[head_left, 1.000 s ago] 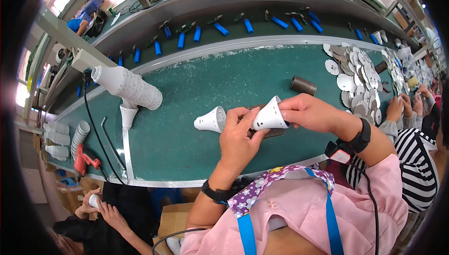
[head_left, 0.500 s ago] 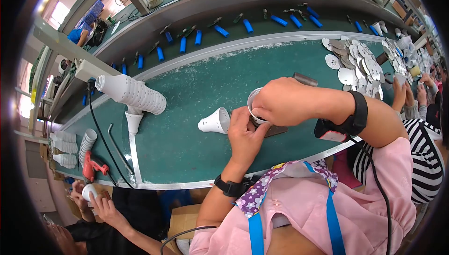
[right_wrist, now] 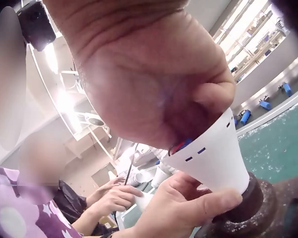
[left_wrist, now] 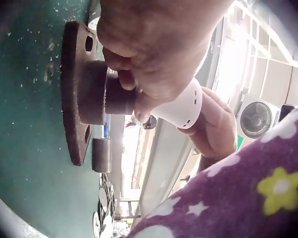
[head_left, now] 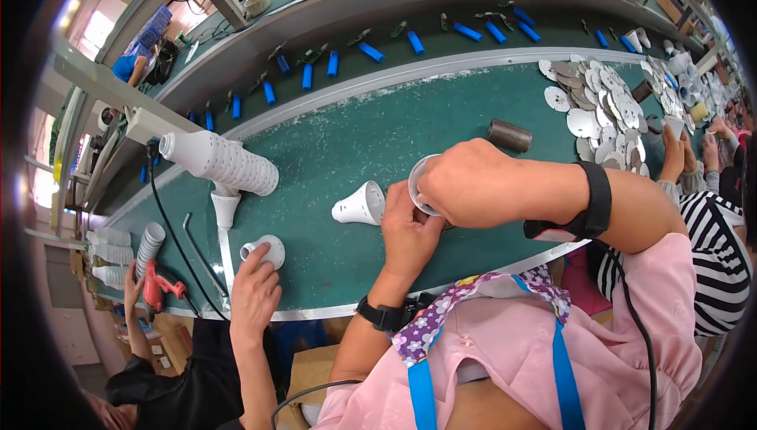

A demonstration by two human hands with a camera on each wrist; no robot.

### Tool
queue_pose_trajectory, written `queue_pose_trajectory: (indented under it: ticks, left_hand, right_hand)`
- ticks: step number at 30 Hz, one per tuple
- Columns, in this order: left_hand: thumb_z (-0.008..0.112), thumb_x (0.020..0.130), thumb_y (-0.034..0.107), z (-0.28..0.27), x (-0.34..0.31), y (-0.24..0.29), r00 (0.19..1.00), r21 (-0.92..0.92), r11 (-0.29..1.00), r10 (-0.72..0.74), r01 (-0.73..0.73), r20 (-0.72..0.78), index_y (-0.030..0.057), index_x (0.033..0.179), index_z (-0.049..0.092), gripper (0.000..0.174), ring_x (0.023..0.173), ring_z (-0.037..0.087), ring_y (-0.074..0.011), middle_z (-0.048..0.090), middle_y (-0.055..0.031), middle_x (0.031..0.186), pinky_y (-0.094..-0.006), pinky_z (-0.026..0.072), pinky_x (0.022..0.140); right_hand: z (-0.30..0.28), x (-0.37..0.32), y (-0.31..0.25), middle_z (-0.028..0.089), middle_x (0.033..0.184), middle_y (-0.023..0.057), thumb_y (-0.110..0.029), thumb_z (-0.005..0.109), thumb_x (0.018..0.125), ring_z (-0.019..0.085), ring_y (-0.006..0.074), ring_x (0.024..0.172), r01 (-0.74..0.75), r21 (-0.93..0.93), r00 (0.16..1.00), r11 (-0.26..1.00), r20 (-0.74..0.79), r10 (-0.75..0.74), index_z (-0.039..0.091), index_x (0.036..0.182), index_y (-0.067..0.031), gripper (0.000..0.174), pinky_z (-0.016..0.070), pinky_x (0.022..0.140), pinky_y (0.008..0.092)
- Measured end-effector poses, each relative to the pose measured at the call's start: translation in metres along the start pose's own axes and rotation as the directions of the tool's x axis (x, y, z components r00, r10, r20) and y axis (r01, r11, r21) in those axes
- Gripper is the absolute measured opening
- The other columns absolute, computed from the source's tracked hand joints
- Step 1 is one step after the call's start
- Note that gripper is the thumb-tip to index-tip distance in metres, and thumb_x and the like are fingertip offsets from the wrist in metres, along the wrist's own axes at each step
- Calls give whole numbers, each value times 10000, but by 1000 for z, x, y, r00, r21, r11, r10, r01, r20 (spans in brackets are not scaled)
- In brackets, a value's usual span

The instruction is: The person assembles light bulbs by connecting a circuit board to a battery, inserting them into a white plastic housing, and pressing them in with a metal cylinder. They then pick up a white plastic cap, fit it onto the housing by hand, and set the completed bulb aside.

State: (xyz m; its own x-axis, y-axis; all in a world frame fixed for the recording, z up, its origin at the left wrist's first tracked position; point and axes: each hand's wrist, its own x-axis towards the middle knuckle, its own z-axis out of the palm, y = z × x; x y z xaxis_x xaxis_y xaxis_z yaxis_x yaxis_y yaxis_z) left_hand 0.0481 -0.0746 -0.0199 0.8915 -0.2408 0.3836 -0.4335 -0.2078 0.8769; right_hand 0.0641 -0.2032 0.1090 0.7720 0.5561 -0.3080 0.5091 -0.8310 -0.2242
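Observation:
A white cone-shaped lamp housing (right_wrist: pixel 216 161) stands narrow end down on a rusty metal fixture (left_wrist: pixel 73 94) with a flanged base. My left hand (head_left: pixel 410 233) grips the housing low down, thumb and fingers around its narrow part. From above, my right hand (head_left: pixel 477 182) reaches into the wide mouth with bent fingers, their tips hidden inside. Red and blue bits, like wires (right_wrist: pixel 181 145), show at the rim beside these fingers; I cannot tell whether the fingers pinch them. A second white housing (head_left: pixel 360 204) lies on its side left of my left hand.
A metal cylinder (head_left: pixel 510 136) lies beyond my right hand, near a pile of white and grey discs (head_left: pixel 603 115). Nested housings (head_left: pixel 221 160) stand at left, with a hex key (head_left: pixel 203 253) and red glue gun (head_left: pixel 162 284). A neighbour's hand (head_left: pixel 256 292) touches another housing (head_left: pixel 272 253).
The housing went from lying sideways between both hands to upright on the fixture. My right hand moved over its mouth. The neighbour's hand set a housing on the bench at left.

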Motion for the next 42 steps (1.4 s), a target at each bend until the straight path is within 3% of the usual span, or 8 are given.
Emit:
queue_pose_trajectory:
  ticks: [15,17,18,20,21,23,28,42]
  left_hand:
    - [606,685,-12,-4,1,6,994,182,978,87,-98,65,-1,1040,543,361,766,591,-216,513,-109,1017,-278,483,591]
    - [636,736,69,-3,-5,4,967,-55,974,-209,219,148,4,1149,457,455,765,585,-233,525,-121,1066,-261,469,620]
    - [636,736,69,-8,-5,5,967,-55,974,-208,219,150,4,1149,457,455,765,585,-233,525,-121,1066,-261,469,620]
    - [579,747,48,-24,1,17,774,-424,663,-410,617,483,11,1263,341,570,787,609,-216,493,-130,1126,-245,503,567]
    - [579,747,48,-29,4,24,772,-422,663,-410,618,486,11,1263,341,570,787,609,-216,493,-130,1126,-245,503,567]
    - [505,814,150,-35,10,36,811,-787,207,-217,582,543,12,1316,244,582,827,621,-237,489,-131,1152,-253,529,580]
    - [417,852,163,-29,15,24,768,-742,236,-345,628,540,-6,1290,300,483,837,628,-250,535,-140,1103,-288,548,620]
    - [465,839,82,-25,17,29,781,-750,265,-379,606,497,-16,1230,371,414,892,612,-233,526,-144,1102,-351,547,737]
  right_hand:
    - [10,2,5,622,794,144,-117,661,621,620,299,718,61,4,996,998,-64,-60,623,747,-16,166,493,555,380]
    - [11,2,4,630,776,124,-141,654,627,623,277,712,57,-19,996,998,-62,-58,637,755,-38,165,490,562,364]
    - [11,2,4,637,758,103,-165,648,633,625,255,707,52,-43,997,998,-56,-55,652,763,-60,167,487,569,349]
    - [9,4,4,637,757,107,-164,641,643,625,259,708,28,6,999,1000,-24,-28,651,759,-57,158,488,573,351]
    - [10,5,4,636,756,110,-163,634,652,625,263,708,7,54,1000,999,8,-7,650,755,-53,151,490,577,353]
    - [12,4,6,627,769,125,-156,621,668,621,282,698,38,21,999,999,-24,-38,633,734,-39,135,490,558,367]
    - [15,3,9,617,758,131,-146,601,688,615,301,672,126,-3,981,992,-152,-125,613,713,-26,123,489,530,382]
    - [-5,5,12,631,769,124,-255,552,742,608,309,730,111,84,983,990,140,-122,650,807,-64,225,472,619,379]
